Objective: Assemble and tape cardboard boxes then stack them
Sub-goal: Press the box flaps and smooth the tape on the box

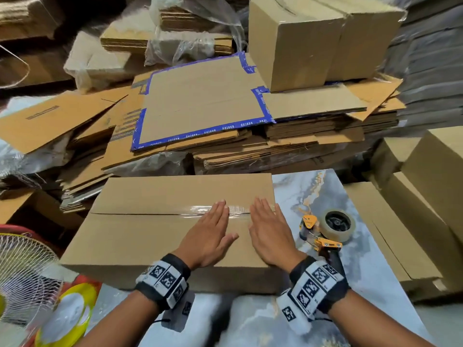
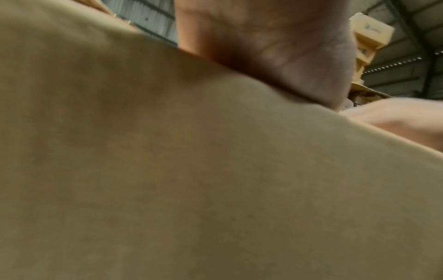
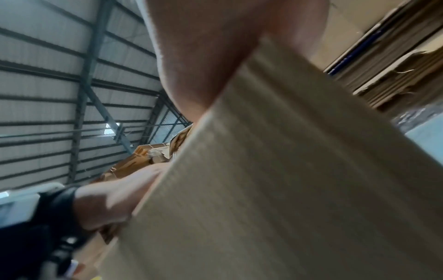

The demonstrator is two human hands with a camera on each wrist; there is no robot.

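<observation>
Both hands, left and right, are pressing flat, fingers straight, on the box seam at centre frame; dispenser lying right.

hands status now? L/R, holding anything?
Left hand: open, flat on the box, holding nothing.
Right hand: open, flat on the box, holding nothing.
</observation>
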